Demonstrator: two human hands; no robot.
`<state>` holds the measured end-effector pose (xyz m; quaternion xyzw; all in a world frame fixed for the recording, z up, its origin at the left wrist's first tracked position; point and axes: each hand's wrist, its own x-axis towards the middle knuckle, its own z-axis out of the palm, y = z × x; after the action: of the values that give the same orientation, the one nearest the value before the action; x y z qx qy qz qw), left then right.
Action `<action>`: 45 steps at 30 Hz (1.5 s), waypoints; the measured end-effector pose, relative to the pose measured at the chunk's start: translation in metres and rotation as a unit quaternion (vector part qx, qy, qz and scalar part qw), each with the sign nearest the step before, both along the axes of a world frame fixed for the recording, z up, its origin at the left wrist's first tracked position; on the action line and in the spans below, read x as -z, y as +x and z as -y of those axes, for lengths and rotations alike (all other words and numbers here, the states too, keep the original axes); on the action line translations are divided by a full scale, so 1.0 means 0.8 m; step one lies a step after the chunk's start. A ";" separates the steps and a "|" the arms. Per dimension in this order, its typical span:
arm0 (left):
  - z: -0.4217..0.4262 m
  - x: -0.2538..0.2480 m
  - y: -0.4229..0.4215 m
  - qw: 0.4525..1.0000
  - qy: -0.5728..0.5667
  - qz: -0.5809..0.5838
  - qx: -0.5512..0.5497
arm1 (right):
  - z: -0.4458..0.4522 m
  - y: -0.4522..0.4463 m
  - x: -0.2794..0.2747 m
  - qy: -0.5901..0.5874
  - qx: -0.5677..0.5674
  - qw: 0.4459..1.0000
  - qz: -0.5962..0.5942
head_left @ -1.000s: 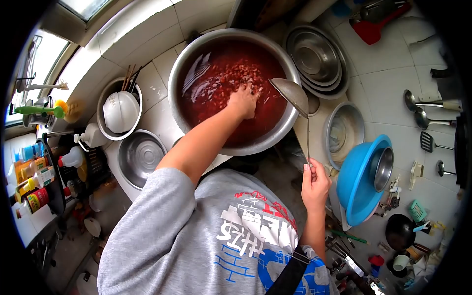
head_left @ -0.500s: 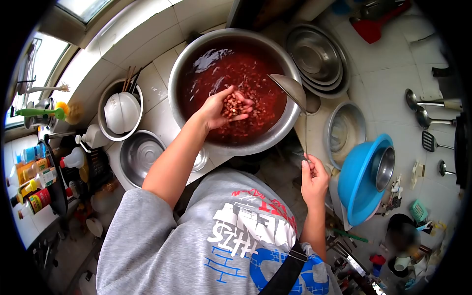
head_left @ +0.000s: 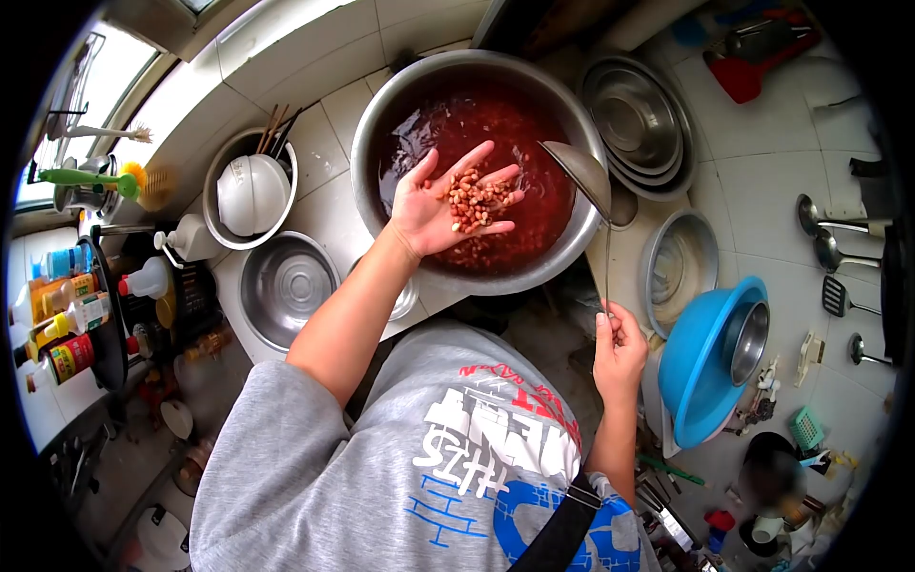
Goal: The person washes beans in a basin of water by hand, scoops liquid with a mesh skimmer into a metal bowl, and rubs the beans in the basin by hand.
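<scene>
Palm up, my left hand [head_left: 434, 210] holds a heap of small reddish nuts or beans [head_left: 474, 198] above the big metal basin [head_left: 363, 157]. Its fingers are spread, with the heap lying on palm and fingers. Dark red liquid [head_left: 534, 124] fills the basin, and more of the pieces show in it. My right hand [head_left: 620, 336] is closed round the thin handle end of a large ladle [head_left: 581, 173], right of and below the basin. The ladle's bowl rests tilted at the basin's right rim.
Stacked metal bowls [head_left: 634, 119] stand at the upper right, above a metal basin [head_left: 679, 267] and a blue basin [head_left: 681, 367]. At left are a pot with white bowls [head_left: 253, 195], an empty metal bowl [head_left: 288, 291] and bottles [head_left: 71, 357]. Utensils [head_left: 834, 253] hang at far right.
My left hand has come up out of the red liquid with a handful of pieces, and its fingers have spread. My right hand stays on the ladle handle. The view has shifted slightly.
</scene>
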<state>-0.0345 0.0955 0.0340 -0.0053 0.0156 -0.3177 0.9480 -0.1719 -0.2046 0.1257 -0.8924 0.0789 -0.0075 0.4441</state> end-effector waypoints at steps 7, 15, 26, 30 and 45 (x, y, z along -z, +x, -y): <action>0.003 -0.017 0.000 1.000 -0.013 0.000 -0.005 | -0.003 -0.006 -0.002 0.007 0.005 1.000 0.000; -0.002 0.001 0.006 0.995 0.097 0.001 0.029 | -0.002 -0.017 -0.004 0.011 0.007 1.000 -0.015; -0.039 0.036 0.091 0.241 0.894 0.373 0.065 | 0.000 -0.025 0.001 0.013 0.003 0.999 -0.044; -0.018 0.037 0.102 0.238 0.921 0.257 0.173 | -0.006 -0.022 0.006 0.022 0.004 0.999 -0.024; 0.036 0.112 0.064 0.408 0.742 0.466 0.258 | -0.014 -0.024 0.001 0.026 -0.002 0.999 -0.029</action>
<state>0.0166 0.0664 -0.0554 0.8529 -0.1980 -0.3653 0.3159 -0.1910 -0.1933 0.1247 -0.8805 0.0903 0.0214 0.4649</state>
